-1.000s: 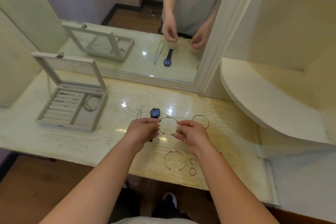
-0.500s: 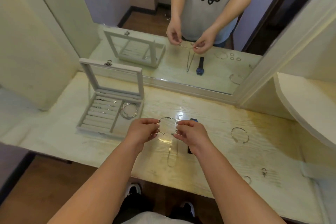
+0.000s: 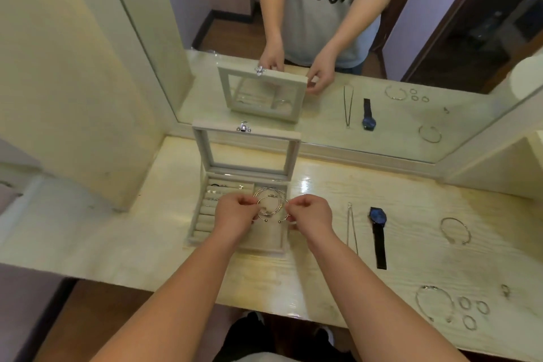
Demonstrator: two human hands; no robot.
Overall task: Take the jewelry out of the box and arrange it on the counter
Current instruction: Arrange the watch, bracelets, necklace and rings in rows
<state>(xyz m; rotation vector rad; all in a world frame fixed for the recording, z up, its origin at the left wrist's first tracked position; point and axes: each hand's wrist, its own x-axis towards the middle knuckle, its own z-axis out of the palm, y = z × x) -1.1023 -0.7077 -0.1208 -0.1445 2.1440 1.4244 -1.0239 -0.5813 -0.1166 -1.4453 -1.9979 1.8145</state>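
Bangle (image 3: pixel 271 197) pinched by left hand (image 3: pixel 235 214), right hand (image 3: pixel 310 213)

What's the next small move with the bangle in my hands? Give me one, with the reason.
Probably carry the bangle to the right and lay it on a bare patch of counter beyond the watch. The left hand and right hand pinch it above the open box, over other bangles in its right compartment, and the pieces that are out lie to the right.

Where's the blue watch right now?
Head view: the blue watch lies on the counter right of the jewelry box, between the chain necklace on its left and an open bangle on its right.
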